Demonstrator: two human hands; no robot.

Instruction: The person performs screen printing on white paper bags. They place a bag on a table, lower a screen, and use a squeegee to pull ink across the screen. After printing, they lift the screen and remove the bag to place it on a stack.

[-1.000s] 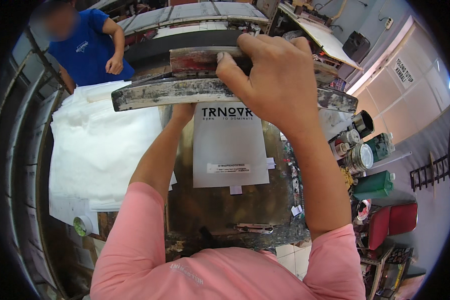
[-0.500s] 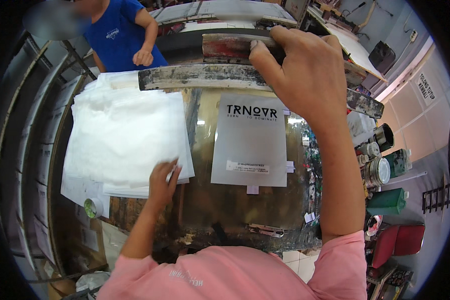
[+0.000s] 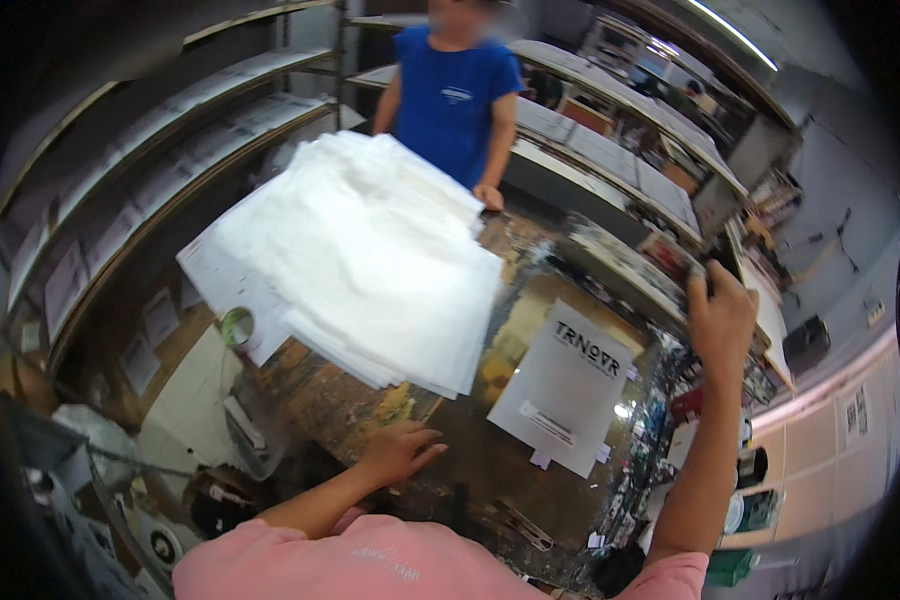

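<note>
Fingers loosely stretched and empty, my left hand (image 3: 402, 452) hovers by the table's near edge, just below a tall stack of white sheets (image 3: 370, 260). My right hand (image 3: 722, 318) reaches to the far right and is closed on a paint-stained wooden squeegee (image 3: 665, 252). The squeegee lies against the raised wooden screen frame (image 3: 610, 250); my fingers hide its right end. Between my hands, a pale sheet with black print (image 3: 560, 395) lies flat on the dark table (image 3: 470, 480), small paper tabs along its edges.
A person in a blue shirt (image 3: 460, 110) stands beyond the stack, a hand at the table's edge. A green tape roll (image 3: 238, 327) sits left of the stack. A cutter knife (image 3: 522, 525) lies near me. Racks (image 3: 200, 140) line the left; tins (image 3: 752, 466) stand at right.
The view has swung left and tilted up. My left hand has drawn back from the stack toward me. My right hand stays on the squeegee. The other person's hand has lowered to the table edge.
</note>
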